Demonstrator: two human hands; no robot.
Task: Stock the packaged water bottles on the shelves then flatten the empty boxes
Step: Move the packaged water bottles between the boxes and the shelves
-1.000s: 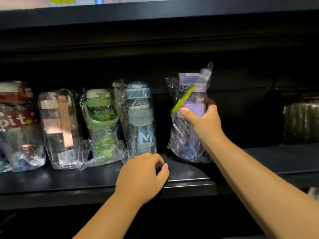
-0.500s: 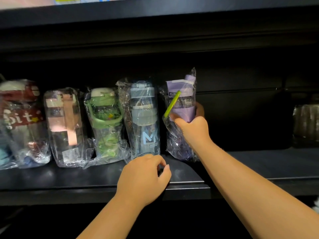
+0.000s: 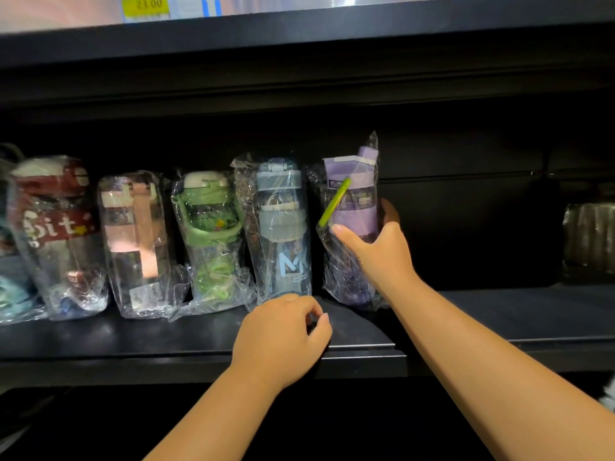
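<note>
**First checker:** You had five wrapped bottles standing in one row on the black shelf (image 3: pixel 100 337). From the left they were one red-and-white bottle (image 3: pixel 50 234), one pink bottle (image 3: pixel 136 241), one green bottle (image 3: pixel 213 234), one blue-grey bottle (image 3: pixel 283 227) and one purple bottle (image 3: pixel 354 211).

**Second checker:** I counted five as well, each in its own clear bag. A teal scrap (image 3: pixel 13 294) showed at the far left edge, but it was cut off, so you could not call it a sixth.

**First checker:** Both your hands were in view, two in all. Your right hand (image 3: pixel 382 254) gripped the purple bottle at its middle from the right, with the thumb across the front and the fingers round the back.

**Second checker:** That bottle made the right end of the row. It stood upright, just beside the blue-grey one but not touching it, and the foot of its bag was down at the shelf board. One green straw (image 3: pixel 334 202) slanted across its front.

**First checker:** Your left hand (image 3: pixel 283 337) lay at the shelf's front edge, below the blue-grey bottle. Its fingers were loosely curled and held nothing.

**Second checker:** One dark wrapped pack (image 3: pixel 589 241) stood well apart on the right of the same shelf, too dim to make out. One yellow price label (image 3: pixel 146 5) sat on the edge of the upper shelf (image 3: pixel 299 28).
</note>
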